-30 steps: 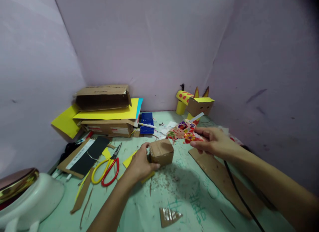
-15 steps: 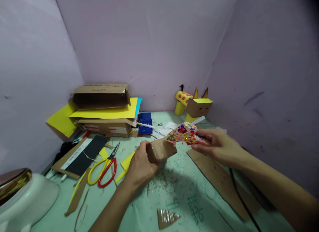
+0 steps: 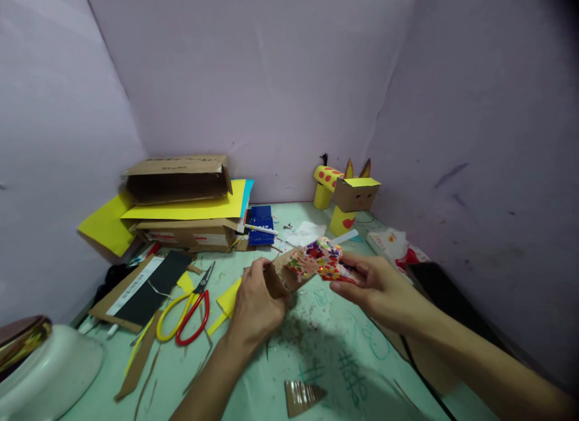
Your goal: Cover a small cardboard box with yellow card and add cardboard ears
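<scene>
Small cardboard box [image 3: 294,282] tips up, floral-covered tool [image 3: 315,262] swings in over it!

A second ago they're well apart; now you've got them overlapping in view, though whether they touch, I can't tell. And how far along are you? The box already has its folded walls, with its left end gaping open. No finished join shows, and how much remains isn't visible.

Here's your left hand [image 3: 257,300], fingers curled firmly around the box's left side, keeping it tilted. Across from it, your right hand [image 3: 380,285] grips the tool's rear, a white stick [image 3: 346,236] jutting up behind. So the box sits against your left fingers, just beyond your right fingertips, with the tool between. Below, a corrugated piece [image 3: 302,398] lies loose; scissors [image 3: 199,293] rest off to the left.
</scene>
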